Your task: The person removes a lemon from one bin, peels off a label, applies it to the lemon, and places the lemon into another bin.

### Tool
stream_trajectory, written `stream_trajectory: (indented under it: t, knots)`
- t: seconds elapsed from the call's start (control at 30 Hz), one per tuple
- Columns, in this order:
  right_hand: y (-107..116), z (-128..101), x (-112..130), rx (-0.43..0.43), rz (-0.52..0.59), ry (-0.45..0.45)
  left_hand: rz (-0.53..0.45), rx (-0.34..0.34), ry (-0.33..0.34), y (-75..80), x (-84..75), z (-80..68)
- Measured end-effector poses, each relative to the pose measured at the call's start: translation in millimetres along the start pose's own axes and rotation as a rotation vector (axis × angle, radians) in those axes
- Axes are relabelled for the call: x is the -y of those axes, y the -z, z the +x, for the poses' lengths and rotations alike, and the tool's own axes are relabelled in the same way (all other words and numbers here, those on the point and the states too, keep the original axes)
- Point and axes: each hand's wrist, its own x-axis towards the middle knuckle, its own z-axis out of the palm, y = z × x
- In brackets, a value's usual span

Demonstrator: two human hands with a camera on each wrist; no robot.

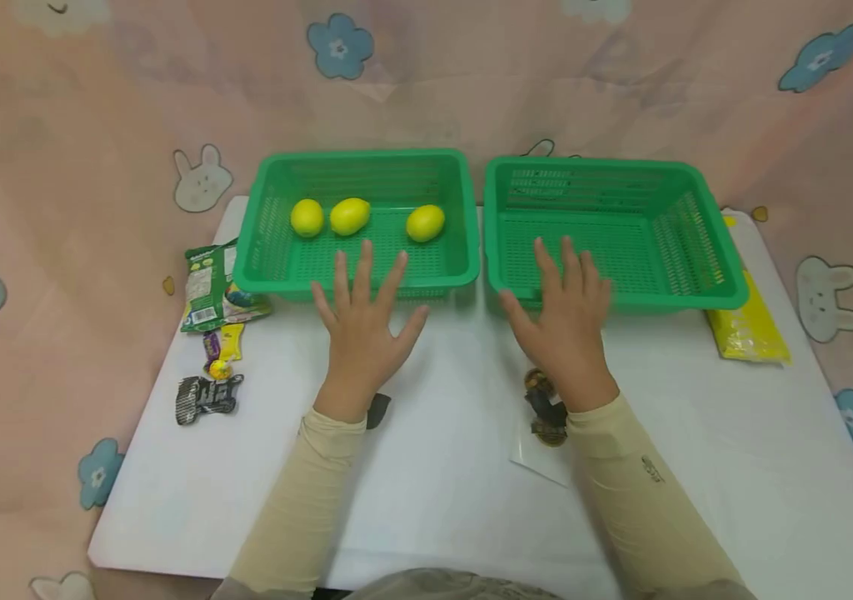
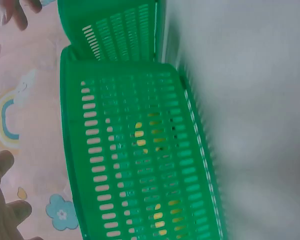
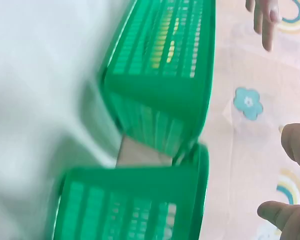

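Note:
Two green slotted baskets stand side by side at the back of a white table (image 1: 456, 467). The left basket (image 1: 276, 267) holds three yellow lemons (image 1: 350, 216); the right basket (image 1: 696, 292) holds nothing. My left hand (image 1: 361, 321) hovers with fingers spread straight, just in front of the left basket's near rim. My right hand (image 1: 563, 312) is flat with straight fingers at the right basket's near rim. Neither hand holds anything. In the left wrist view the left basket's wall (image 2: 140, 165) fills the frame, with yellow showing through its slots. The right wrist view is blurred on both baskets (image 3: 165, 75).
Snack wrappers (image 1: 215, 287) and small candy packets (image 1: 209, 393) lie at the table's left edge. A yellow packet (image 1: 749, 329) lies right of the right basket. A small dark object (image 1: 545, 408) on a clear sheet sits under my right wrist. A pink patterned cloth (image 1: 59, 167) surrounds the table.

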Motion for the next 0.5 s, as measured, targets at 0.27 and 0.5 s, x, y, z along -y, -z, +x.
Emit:
stream_trajectory:
  t: [0.27,0.5]
  knots:
    - [-29,24,37,0.086,0.076,0.092,-0.005,-0.038,-0.002,7.3,16.1,10.3]
    - [-54,33,64,0.120,0.119,0.088,-0.032,-0.033,0.036,19.6,31.2,22.1]
